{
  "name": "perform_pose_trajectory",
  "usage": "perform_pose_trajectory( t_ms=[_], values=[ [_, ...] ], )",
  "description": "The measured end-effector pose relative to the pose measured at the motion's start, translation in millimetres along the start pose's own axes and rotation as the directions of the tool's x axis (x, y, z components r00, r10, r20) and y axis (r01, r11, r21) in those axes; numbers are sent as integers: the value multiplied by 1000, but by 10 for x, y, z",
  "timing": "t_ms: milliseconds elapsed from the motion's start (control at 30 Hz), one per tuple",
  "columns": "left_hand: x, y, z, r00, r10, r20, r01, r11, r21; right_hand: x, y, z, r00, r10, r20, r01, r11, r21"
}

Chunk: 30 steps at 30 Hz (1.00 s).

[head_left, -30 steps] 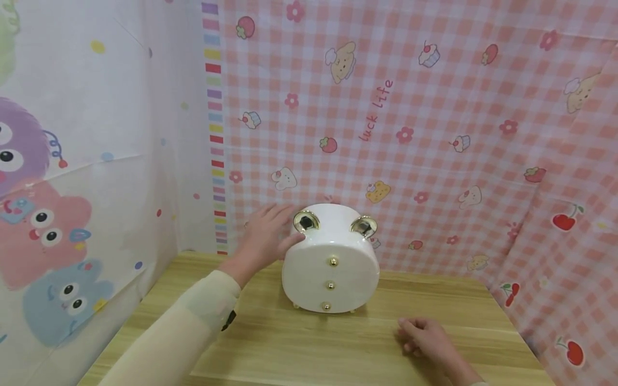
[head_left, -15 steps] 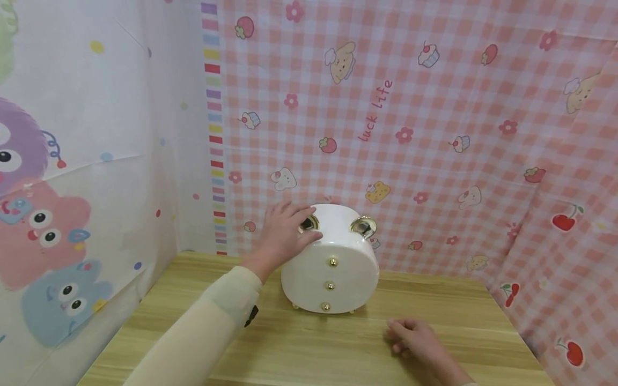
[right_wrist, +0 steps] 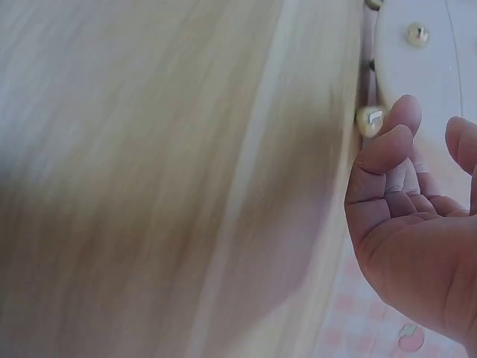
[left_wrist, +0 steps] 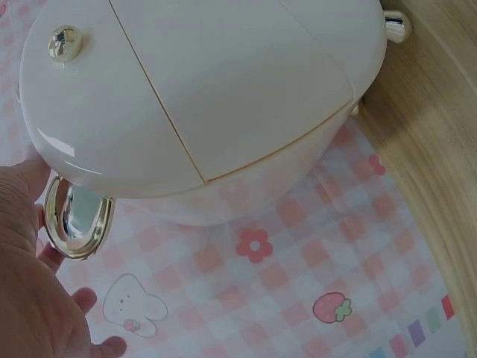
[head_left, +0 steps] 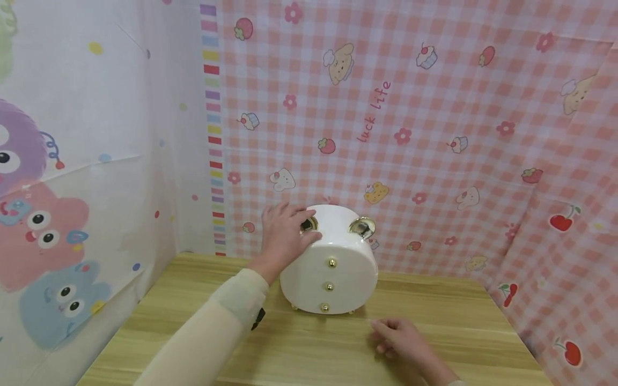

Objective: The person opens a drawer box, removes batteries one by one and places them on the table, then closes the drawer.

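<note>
the white box (head_left: 330, 274) stood on the far half of the wooden table (head_left: 434, 300); the left hand (head_left: 285, 233) was spread wide around its left gold ear (left_wrist: 82, 212). nearer, to the right, the right hand (head_left: 403, 340) was loosely curled.

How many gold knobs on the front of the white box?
3, in a line down the front of the box: top knob, middle knob and bottom knob. None seems hidden there; the box's back is out of view.

A glossy white, gold-knobbed rounded box (head_left: 350, 277) blocks the middle, while the pale wood-grain tabletop (head_left: 434, 297) offers passage rightward.
</note>
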<state>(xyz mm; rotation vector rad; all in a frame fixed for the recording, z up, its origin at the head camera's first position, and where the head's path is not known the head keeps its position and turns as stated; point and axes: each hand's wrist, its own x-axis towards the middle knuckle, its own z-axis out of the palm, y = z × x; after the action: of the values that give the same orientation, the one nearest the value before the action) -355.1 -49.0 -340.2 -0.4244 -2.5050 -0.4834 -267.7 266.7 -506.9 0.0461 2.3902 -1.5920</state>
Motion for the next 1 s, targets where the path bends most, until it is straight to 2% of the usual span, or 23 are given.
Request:
perform_pose_trajectory(
  t_ms=[333,767,1000],
  values=[
    [-40,-28,45,998,-34,-57,32,999,-34,21,-259,239,994,-63,84,58,997,56],
    [-41,10,30,996,-75,-40,73,996,-48,88,-964,463,969,-168,183,139,977,161],
    [-55,3,43,996,-79,-44,77,996,-49,100,-1280,561,966,-186,181,135,956,261]
  ],
)
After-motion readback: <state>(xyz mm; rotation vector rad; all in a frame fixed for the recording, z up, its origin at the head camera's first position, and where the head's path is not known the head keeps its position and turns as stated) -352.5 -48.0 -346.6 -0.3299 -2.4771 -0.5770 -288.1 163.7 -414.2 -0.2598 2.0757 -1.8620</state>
